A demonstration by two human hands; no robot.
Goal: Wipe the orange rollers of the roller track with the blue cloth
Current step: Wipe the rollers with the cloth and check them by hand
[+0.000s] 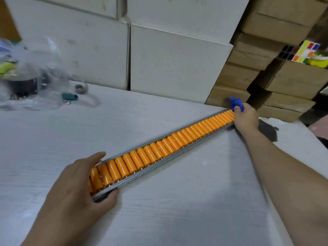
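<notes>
Roller track (177, 150): long metal channel lying flat on the white table (53, 139), running from 7 o'clock near the viewer to 2 o'clock at the far edge. Orange rollers (159, 148): one close-packed row filling the channel.
Left hand (76, 189): at the near end, open fingers and thumb spread across both rails, bracing the track.
Right hand (245, 118): at the far end, closed around a bunched blue cloth (236, 102); the cloth seems to touch the last roller, though the contact is hidden.
Binder clip (69, 97): green, at 10 o'clock, beside clear plastic bags (26, 68), blurred.
Cardboard boxes (177, 59): stacked behind the table, 12 to 3 o'clock.
Puzzle cube (308, 51): atop a box at 2 o'clock.
</notes>
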